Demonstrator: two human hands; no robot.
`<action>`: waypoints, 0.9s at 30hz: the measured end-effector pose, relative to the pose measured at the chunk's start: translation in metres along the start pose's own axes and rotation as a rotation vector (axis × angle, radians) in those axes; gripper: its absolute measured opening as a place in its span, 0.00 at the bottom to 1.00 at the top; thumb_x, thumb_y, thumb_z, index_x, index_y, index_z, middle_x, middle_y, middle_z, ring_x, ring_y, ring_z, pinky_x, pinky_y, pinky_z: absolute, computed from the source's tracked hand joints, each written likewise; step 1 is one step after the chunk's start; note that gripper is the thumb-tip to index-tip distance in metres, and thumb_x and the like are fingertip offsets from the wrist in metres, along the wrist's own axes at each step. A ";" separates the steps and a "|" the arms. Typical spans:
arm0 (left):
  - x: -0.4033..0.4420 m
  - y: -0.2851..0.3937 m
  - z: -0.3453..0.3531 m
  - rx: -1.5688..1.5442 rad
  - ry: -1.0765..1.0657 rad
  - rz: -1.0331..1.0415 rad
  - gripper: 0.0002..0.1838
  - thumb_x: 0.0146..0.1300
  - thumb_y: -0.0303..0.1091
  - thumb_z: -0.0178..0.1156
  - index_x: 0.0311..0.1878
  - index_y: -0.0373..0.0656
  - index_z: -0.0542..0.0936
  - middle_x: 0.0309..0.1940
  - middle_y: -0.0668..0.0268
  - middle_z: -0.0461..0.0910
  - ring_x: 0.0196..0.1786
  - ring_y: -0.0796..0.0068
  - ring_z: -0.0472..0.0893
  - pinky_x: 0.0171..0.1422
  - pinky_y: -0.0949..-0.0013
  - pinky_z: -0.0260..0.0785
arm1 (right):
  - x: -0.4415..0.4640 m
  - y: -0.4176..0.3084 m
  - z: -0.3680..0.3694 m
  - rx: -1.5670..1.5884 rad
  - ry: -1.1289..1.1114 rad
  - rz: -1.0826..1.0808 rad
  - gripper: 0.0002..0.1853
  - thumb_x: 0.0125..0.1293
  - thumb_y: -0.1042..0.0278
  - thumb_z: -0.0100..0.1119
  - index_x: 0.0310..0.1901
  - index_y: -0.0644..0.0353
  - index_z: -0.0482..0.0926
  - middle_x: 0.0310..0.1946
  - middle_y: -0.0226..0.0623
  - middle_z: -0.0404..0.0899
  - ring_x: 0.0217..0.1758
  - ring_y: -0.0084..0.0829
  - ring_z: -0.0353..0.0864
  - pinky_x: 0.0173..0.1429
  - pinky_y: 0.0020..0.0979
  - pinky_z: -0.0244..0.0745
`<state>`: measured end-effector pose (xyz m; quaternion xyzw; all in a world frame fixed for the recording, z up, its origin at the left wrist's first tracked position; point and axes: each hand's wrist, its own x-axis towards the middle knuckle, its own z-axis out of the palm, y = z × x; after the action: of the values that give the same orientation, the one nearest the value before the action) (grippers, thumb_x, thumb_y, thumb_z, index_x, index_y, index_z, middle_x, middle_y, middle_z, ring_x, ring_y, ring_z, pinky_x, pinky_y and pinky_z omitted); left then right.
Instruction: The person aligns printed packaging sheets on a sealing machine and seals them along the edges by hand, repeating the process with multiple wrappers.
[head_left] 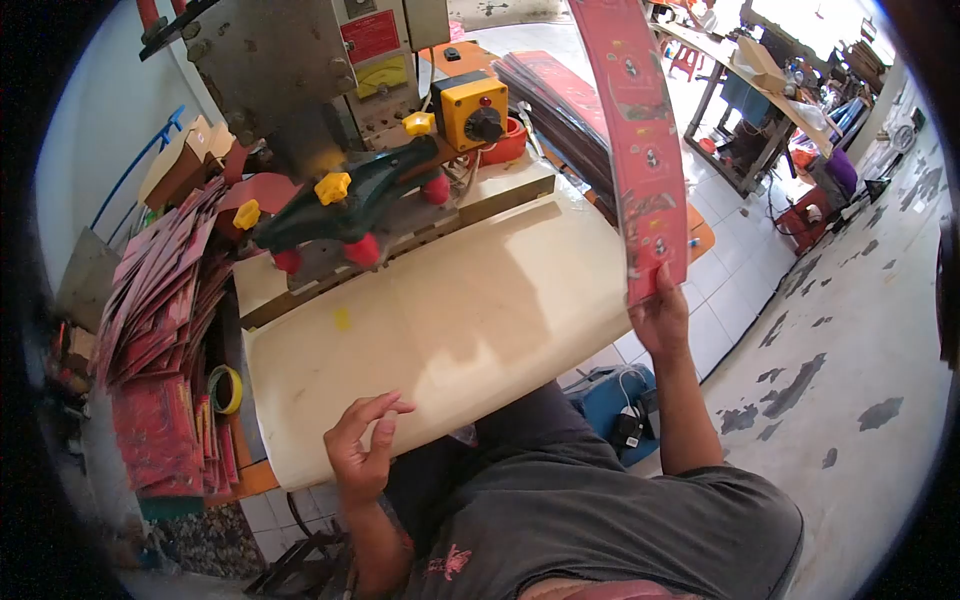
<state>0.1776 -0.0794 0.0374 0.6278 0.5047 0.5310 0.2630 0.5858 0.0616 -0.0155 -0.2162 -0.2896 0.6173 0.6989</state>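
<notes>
Holding step: R hand [662, 322] pinches printed red strip [645, 155] at its lower end, up by counter [330, 370]; L hand [362, 450] empty, half-open; next move prob. needs strip kept straight

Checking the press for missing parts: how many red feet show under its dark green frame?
3: left foot, centre foot, and right foot nearest the yellow switch box; more may hide behind the frame.

The machine [270, 75] stands behind the board [400, 340], sheet pile [165, 300] at left
</notes>
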 end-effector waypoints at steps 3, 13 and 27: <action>0.006 0.009 0.009 0.001 -0.036 0.016 0.12 0.70 0.27 0.62 0.54 0.36 0.85 0.40 0.55 0.89 0.46 0.66 0.87 0.58 0.64 0.75 | -0.015 0.024 0.032 0.071 -0.027 0.054 0.27 0.78 0.55 0.56 0.73 0.55 0.65 0.64 0.37 0.79 0.61 0.33 0.82 0.60 0.36 0.81; 0.013 0.013 0.024 -0.141 -0.134 0.093 0.15 0.73 0.33 0.61 0.58 0.36 0.84 0.42 0.54 0.89 0.48 0.65 0.88 0.59 0.64 0.77 | -0.059 0.070 0.025 0.101 -0.250 0.326 0.30 0.73 0.55 0.63 0.71 0.55 0.67 0.64 0.41 0.79 0.64 0.43 0.82 0.63 0.46 0.80; 0.022 0.018 0.034 -0.346 -0.136 0.074 0.32 0.75 0.51 0.59 0.68 0.31 0.74 0.52 0.49 0.87 0.55 0.61 0.87 0.64 0.62 0.74 | -0.098 0.105 0.058 0.177 -0.460 0.500 0.24 0.71 0.62 0.66 0.64 0.61 0.71 0.53 0.47 0.81 0.47 0.41 0.85 0.44 0.41 0.83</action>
<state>0.2139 -0.0583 0.0519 0.6258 0.3633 0.5756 0.3810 0.4628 -0.0232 -0.0557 -0.0743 -0.3231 0.8245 0.4587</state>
